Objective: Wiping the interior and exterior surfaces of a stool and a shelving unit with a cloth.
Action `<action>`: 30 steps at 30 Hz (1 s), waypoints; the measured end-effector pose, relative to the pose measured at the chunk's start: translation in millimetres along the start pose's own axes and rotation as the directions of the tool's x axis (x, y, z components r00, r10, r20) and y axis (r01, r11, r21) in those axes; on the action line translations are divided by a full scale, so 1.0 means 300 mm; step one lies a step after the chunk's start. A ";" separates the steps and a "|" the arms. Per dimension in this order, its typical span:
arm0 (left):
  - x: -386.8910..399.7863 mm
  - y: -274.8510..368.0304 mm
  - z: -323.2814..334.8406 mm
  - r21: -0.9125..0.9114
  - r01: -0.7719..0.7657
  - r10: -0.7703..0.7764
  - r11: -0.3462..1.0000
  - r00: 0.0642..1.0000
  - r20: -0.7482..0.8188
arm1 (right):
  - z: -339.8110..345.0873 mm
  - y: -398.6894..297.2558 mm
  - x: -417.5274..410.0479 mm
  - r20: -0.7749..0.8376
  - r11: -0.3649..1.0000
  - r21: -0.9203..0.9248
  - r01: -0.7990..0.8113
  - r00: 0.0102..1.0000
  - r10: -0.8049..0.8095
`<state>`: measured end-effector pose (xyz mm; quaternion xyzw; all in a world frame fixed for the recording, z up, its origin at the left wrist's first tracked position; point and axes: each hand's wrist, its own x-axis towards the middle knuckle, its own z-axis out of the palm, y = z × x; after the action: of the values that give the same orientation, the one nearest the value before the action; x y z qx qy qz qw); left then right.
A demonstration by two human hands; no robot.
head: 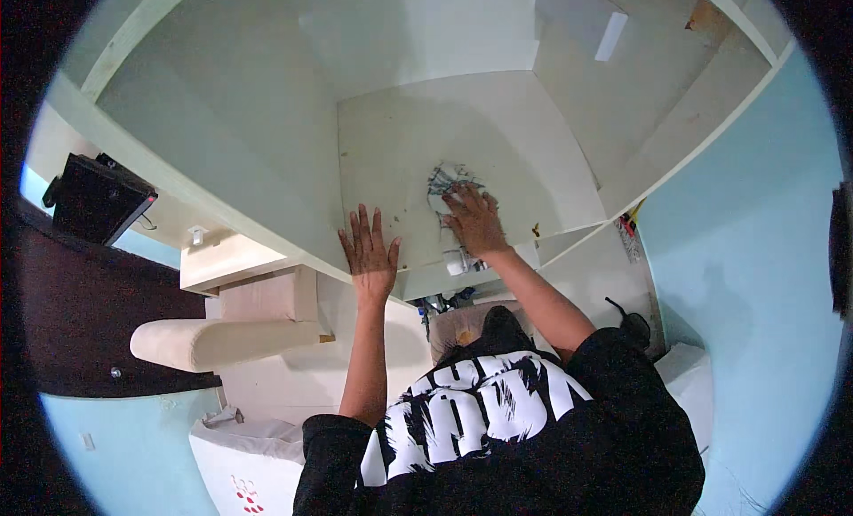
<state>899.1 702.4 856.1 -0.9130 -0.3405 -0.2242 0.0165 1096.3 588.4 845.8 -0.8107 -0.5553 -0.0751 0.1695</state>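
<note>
A white cloth with dark markings [442, 179] lies bunched on the pale shelf board [413, 129] of an open cabinet. My right hand [474, 216] presses down over it, fingers bent on the fabric, and part of the cloth hangs over the board's front edge below my wrist. To the left, my left hand [370, 253] is spread flat with the fingers apart, at the front left corner of the board beside the upright side panel [266, 176]. It holds nothing. Small dark specks dot the board between the two hands.
A black box-shaped device [100, 199] with a red light stands left of the cabinet. A cream padded armrest [226, 343] is lower left. A yellow-and-red object [628, 224] lies near the light blue wall [753, 183]. A brown cushioned seat [460, 326] sits below the shelf.
</note>
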 end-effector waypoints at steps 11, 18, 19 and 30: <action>0.005 0.001 0.023 0.088 -0.022 0.025 0.996 0.999 -0.038 | -0.068 0.435 -0.119 -0.136 0.941 -0.192 -0.280 0.957 0.257; 0.008 -0.005 0.038 0.121 -0.028 0.028 0.992 1.000 0.003 | -0.106 0.609 -0.174 -0.226 0.882 -0.243 -0.405 0.907 0.354; 0.007 -0.009 0.042 0.119 -0.033 0.033 0.992 0.999 0.002 | -0.111 0.616 -0.175 -0.228 0.863 -0.249 -0.440 0.893 0.389; 0.023 -0.023 0.048 -0.008 -0.093 0.094 0.996 0.992 0.088 | -0.158 0.592 -0.271 -0.257 0.843 -0.202 -0.499 0.857 0.446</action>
<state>905.1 714.6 845.3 -0.9370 -0.2972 -0.1834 0.0099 1233.6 442.6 830.7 -0.9262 -0.3025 -0.1844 0.1290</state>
